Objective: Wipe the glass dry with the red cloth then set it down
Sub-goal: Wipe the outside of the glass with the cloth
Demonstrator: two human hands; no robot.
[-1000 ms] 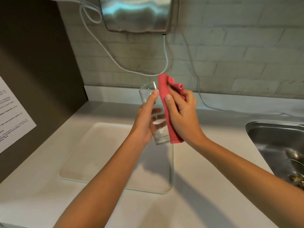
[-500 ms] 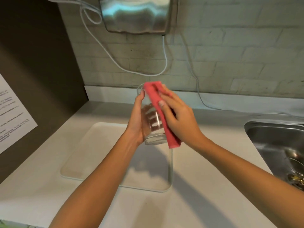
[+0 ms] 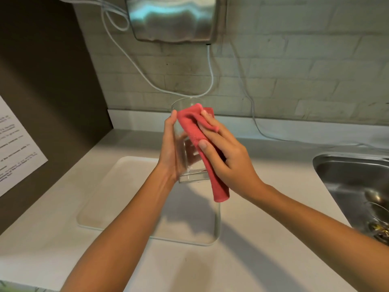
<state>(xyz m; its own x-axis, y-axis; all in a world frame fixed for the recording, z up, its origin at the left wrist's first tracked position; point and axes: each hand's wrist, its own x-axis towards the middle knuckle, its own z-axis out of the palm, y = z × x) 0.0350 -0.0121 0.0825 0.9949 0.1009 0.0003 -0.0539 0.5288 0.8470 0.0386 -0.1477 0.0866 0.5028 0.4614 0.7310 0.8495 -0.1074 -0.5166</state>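
A clear drinking glass [image 3: 190, 163] is held upright in the air above the white tray [image 3: 117, 190]. My left hand [image 3: 170, 152] grips it from the left side, fingers wrapped behind. My right hand [image 3: 227, 157] presses the red cloth [image 3: 196, 133] against the glass's near and right side, from the rim down. The cloth's loose end hangs below the glass base. Much of the glass's right wall is hidden by the cloth and my fingers.
A steel sink [image 3: 355, 186] with a spoon and scraps lies at the right. A metal wall unit [image 3: 174, 17] with white cables [image 3: 210, 66] hangs above. A printed paper sheet [image 3: 14, 148] is on the dark left wall. The white counter [image 3: 263, 239] surrounds the tray.
The cloth slid from the glass's right side across its front toward the rim. My left hand shifted its grip and the glass turned slightly; both hands stayed above the tray.
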